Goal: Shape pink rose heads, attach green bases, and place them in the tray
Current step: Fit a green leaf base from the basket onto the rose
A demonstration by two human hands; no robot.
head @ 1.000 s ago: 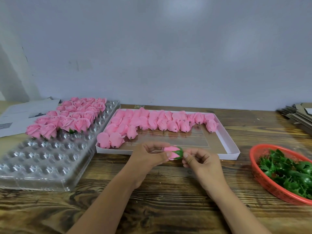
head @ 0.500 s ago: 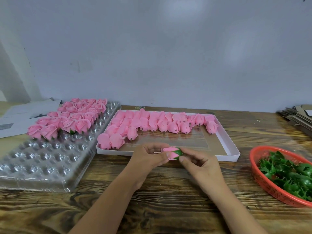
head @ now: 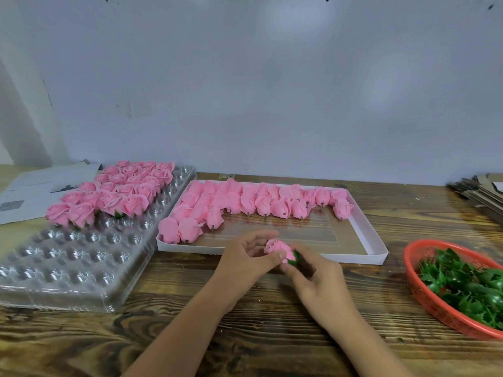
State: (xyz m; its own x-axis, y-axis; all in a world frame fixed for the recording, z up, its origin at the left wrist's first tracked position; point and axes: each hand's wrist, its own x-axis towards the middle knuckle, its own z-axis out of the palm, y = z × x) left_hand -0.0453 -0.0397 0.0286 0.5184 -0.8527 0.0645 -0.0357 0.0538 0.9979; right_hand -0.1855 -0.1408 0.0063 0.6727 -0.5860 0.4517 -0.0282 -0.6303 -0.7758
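Head view: both hands hold one rose head (head: 277, 247) above the surface (head: 258, 322), left hand (head: 245, 261) pinching petals, right hand (head: 317, 277) gripping its green base (head: 295, 258). Press the base squarely on. Its long axis points up-left, bloom leading, toward the tray (head: 81, 262).

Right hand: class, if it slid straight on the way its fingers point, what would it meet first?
The right hand already touches the rose it holds; beyond that, probably the left hand.
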